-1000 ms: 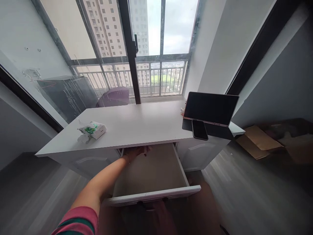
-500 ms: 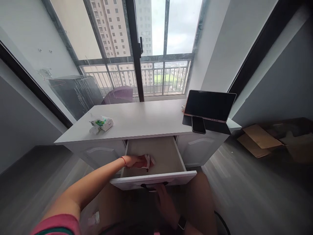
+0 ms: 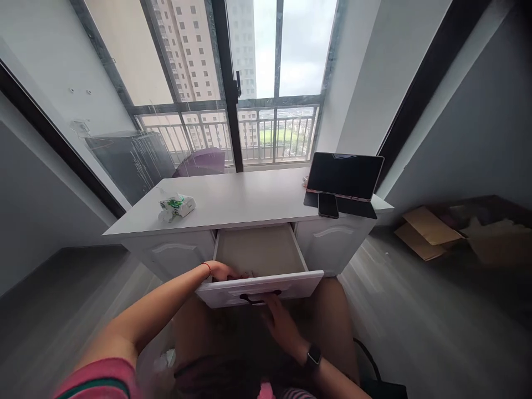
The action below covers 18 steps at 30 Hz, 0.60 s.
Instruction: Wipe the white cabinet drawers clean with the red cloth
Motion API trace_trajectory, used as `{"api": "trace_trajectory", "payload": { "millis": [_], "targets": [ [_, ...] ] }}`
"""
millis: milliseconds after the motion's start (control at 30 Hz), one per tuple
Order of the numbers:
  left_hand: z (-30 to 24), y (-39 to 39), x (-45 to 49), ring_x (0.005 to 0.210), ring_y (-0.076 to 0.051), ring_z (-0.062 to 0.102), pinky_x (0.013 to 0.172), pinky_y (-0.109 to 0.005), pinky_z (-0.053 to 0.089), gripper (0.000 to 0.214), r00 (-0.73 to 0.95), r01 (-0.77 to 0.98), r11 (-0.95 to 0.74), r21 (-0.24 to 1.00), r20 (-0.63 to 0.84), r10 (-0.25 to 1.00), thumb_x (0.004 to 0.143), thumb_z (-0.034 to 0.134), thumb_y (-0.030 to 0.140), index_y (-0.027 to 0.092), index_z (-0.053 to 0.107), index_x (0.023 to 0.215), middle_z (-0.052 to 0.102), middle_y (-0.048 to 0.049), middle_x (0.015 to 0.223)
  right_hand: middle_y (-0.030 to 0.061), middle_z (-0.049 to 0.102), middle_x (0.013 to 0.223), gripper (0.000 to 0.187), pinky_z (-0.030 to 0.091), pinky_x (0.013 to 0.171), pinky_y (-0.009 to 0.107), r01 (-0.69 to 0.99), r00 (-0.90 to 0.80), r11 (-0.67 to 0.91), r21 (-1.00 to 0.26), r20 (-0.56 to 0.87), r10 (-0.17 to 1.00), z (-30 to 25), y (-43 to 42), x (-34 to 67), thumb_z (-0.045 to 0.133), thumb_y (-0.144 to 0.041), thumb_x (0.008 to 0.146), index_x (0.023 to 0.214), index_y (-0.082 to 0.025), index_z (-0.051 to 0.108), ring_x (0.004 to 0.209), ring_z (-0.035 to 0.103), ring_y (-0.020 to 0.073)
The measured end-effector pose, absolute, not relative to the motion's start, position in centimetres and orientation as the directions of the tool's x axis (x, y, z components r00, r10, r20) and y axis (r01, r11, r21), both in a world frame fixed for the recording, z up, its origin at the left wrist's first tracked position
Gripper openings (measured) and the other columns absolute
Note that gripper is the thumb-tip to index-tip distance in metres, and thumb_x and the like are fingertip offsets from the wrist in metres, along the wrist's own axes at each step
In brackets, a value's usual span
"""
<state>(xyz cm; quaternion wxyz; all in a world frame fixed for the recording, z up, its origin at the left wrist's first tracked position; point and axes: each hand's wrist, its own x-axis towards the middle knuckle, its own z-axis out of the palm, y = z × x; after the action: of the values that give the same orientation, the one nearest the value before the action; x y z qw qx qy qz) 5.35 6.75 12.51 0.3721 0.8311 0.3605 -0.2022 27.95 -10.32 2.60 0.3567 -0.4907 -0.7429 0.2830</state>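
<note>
A white drawer (image 3: 266,244) stands pulled out from the desk, between my knees. My left hand (image 3: 222,272) reaches over its left side, down behind the drawer front (image 3: 291,282). Its closed fingers are on a small red item with white edging (image 3: 249,274), mostly hidden by the drawer front, so its kind does not show. My right hand (image 3: 282,324) is at the dark drawer handle (image 3: 251,300), fingers curled at its right end. A dark watch sits on my right wrist.
On the white desk top (image 3: 245,194) lie a tissue pack (image 3: 178,206) at left and, at right, a tablet (image 3: 344,174) on a dark cover with a phone (image 3: 328,205) before it. An open cardboard box (image 3: 494,238) stands on the floor at right. Windows rise behind.
The view has tilted and shifted slightly. My left hand and the red item sit lower, nearer the drawer front, which now covers most of the item. My right hand remains at the handle.
</note>
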Motion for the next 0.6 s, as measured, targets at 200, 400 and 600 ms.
{"api": "trace_trajectory", "payload": {
  "millis": [200, 400, 600],
  "targets": [
    [15.4, 6.6, 3.9, 0.063, -0.015, 0.052, 0.051, -0.022, 0.039, 0.031, 0.594, 0.801, -0.341, 0.492, -0.579, 0.559, 0.055, 0.048, 0.015, 0.018, 0.060, 0.083, 0.058, 0.0029, 0.069, 0.0072, 0.063, 0.110, 0.027, 0.053, 0.086, 0.032, 0.496, -0.169, 0.461, -0.736, 0.439, 0.883, 5.6, -11.3, 31.3, 0.047, -0.021, 0.091, 0.115, -0.023, 0.057, 0.100, 0.062, 0.0188],
    [21.2, 2.6, 0.7, 0.069, -0.013, 0.050, 0.059, -0.020, 0.040, 0.026, 0.511, 0.594, -0.198, 0.780, -0.175, 0.841, 0.061, 0.048, 0.017, 0.017, 0.057, 0.085, 0.054, 0.0035, 0.074, 0.0078, 0.065, 0.104, 0.023, 0.052, 0.088, 0.038, 0.690, -0.059, 0.501, -0.523, 0.649, 0.759, 8.9, -9.4, 34.7, 0.044, -0.026, 0.094, 0.110, -0.023, 0.059, 0.099, 0.062, 0.0202],
    [20.8, -6.0, -1.6, 0.082, -0.020, 0.058, 0.073, -0.031, 0.049, 0.039, -0.116, 0.476, -0.034, 0.879, 0.101, 0.988, 0.066, 0.057, 0.034, 0.018, 0.053, 0.101, 0.061, -0.0016, 0.088, 0.0081, 0.066, 0.112, 0.028, 0.036, 0.105, 0.052, 0.856, -0.154, 0.413, -0.310, 0.610, 0.777, 10.4, -7.4, 36.9, 0.041, -0.030, 0.096, 0.112, -0.020, 0.062, 0.114, 0.055, 0.0248]
  ]
}}
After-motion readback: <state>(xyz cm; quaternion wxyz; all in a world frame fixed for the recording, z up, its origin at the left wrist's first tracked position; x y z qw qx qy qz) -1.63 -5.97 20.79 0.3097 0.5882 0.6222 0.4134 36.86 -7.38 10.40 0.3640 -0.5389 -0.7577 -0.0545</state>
